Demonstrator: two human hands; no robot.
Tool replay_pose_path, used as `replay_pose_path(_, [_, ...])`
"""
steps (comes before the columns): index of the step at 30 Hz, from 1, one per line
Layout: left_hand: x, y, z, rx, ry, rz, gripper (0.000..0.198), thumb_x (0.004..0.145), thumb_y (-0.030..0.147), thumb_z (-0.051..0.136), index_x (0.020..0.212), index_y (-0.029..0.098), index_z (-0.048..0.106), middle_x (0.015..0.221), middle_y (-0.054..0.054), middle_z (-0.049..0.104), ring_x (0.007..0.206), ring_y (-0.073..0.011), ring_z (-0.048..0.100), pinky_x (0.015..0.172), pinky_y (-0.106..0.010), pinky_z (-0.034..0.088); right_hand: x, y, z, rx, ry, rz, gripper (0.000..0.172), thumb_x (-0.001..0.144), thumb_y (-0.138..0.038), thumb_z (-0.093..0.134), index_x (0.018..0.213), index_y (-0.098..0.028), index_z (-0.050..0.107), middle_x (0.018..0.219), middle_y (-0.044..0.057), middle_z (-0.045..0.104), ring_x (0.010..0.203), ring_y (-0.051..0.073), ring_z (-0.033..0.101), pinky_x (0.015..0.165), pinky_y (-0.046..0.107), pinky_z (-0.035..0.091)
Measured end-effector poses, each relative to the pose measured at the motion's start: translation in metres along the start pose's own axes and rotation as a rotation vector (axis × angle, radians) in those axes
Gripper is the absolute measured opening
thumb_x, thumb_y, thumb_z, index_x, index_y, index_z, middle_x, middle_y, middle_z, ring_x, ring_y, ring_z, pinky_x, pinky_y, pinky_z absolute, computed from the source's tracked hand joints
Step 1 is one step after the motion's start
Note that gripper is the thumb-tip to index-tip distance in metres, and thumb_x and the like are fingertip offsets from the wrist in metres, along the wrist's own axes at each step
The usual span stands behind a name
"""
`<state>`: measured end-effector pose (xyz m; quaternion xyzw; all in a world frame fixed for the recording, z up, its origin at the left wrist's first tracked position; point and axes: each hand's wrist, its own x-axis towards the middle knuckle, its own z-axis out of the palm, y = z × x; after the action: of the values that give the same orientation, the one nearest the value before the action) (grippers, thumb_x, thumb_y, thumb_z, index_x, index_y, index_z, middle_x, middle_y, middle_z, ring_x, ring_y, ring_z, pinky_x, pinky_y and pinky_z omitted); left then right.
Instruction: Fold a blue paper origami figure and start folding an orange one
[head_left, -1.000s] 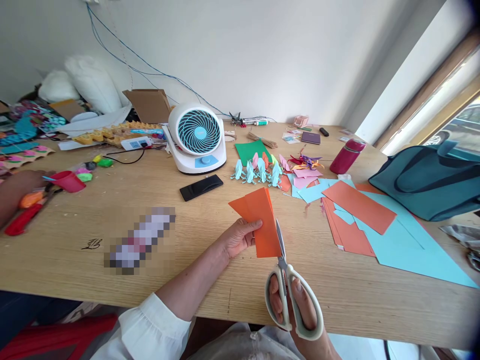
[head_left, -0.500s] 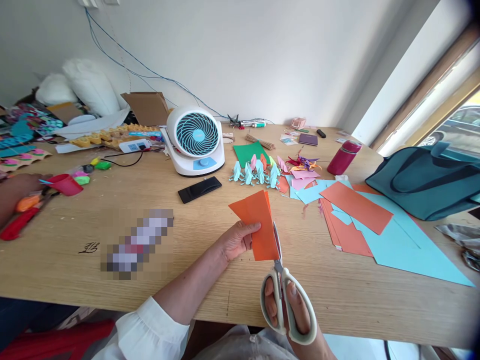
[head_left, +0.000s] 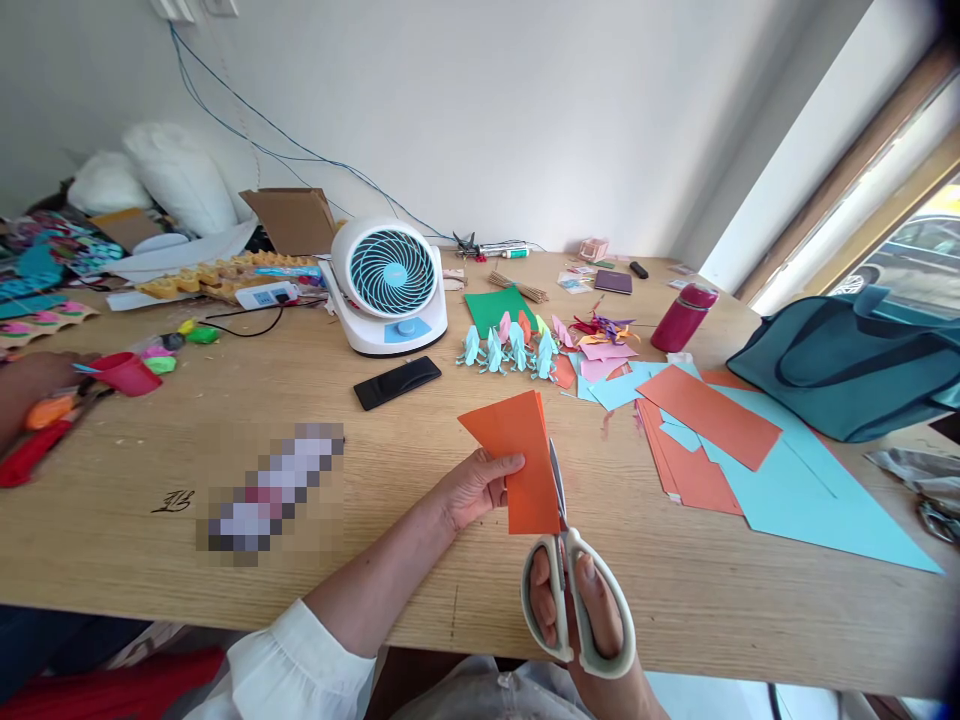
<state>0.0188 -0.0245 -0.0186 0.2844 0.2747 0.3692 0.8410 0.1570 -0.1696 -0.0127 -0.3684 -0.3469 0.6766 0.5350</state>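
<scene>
Folded orange paper (head_left: 529, 490) is pinched in my left hand (head_left: 474, 487), thumb in front and fingers behind. My right hand (head_left: 592, 610) has its thumb and fingers through the cream handles of a pair of scissors (head_left: 626, 625). The scissor blades lie along the right edge of the paper, at its lower corner; whether they are cutting I cannot tell. Just beyond the paper stand several light-blue folded paper figures (head_left: 517, 347), with pink and orange ones behind them.
Orange sheets (head_left: 709, 415) and light-blue paper (head_left: 795, 490) lie at the right, beside a teal bag (head_left: 847, 360) and a red bottle (head_left: 684, 316). A white fan (head_left: 390, 285) stands behind a black case (head_left: 397, 382). Another person's hand (head_left: 37, 390) is at far left, near a red cup (head_left: 129, 373).
The orange paper has dropped slightly in view, and the scissor blades sit a little differently against its right edge. Both hands keep their holds. The whole view has shifted slightly.
</scene>
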Motion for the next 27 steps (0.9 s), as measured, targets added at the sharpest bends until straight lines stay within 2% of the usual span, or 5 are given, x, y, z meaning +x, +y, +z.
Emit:
replay_pose_path(4, [0.0,-0.001,0.0,0.001,-0.006,0.003,0.045,0.06,0.03,0.091,0.098,0.015,0.072,0.096,-0.008,0.076,0.081,-0.0199,0.07,0.078,-0.033,0.055,0.0,0.003,0.0,-0.001,0.007,-0.02,0.054,0.087,-0.074,0.044,0.081,-0.023,0.061,0.058,0.0,0.043,0.051,0.015,0.033,0.047,0.029,0.027])
replay_pose_path(9, [-0.001,0.0,0.001,0.008,-0.018,0.011,0.042,0.06,0.03,0.091,0.095,0.015,0.072,0.095,-0.008,0.076,0.081,-0.0199,0.07,0.078,-0.032,0.055,-0.002,0.006,0.003,-0.007,0.003,-0.017,0.05,0.091,-0.069,0.043,0.086,-0.022,0.06,0.06,0.0,0.046,0.052,0.014,0.035,0.05,0.03,0.024])
replay_pose_path(14, [-0.005,-0.001,0.004,0.039,-0.062,-0.006,0.045,0.062,0.032,0.09,0.099,0.014,0.072,0.092,-0.009,0.076,0.08,-0.0215,0.071,0.079,-0.034,0.054,0.001,0.002,0.009,0.041,0.012,-0.029,0.049,0.09,-0.069,0.044,0.086,-0.023,0.061,0.064,0.001,0.047,0.054,0.015,0.037,0.05,0.031,0.031])
replay_pose_path(24, [-0.004,-0.002,0.005,0.074,-0.056,-0.013,0.048,0.059,0.036,0.092,0.096,0.013,0.072,0.088,-0.009,0.076,0.079,-0.0216,0.071,0.075,-0.032,0.054,0.004,-0.005,0.011,0.001,0.02,-0.108,0.047,0.094,-0.065,0.04,0.085,-0.024,0.061,0.061,0.0,0.045,0.051,0.015,0.035,0.051,0.032,0.031])
replay_pose_path(27, [-0.004,-0.002,0.004,0.075,-0.053,-0.008,0.048,0.059,0.036,0.092,0.095,0.013,0.072,0.089,-0.009,0.076,0.079,-0.0214,0.071,0.075,-0.031,0.055,0.003,-0.003,0.008,-0.005,0.026,-0.091,0.047,0.095,-0.064,0.04,0.085,-0.023,0.062,0.059,0.0,0.045,0.05,0.015,0.034,0.049,0.032,0.028])
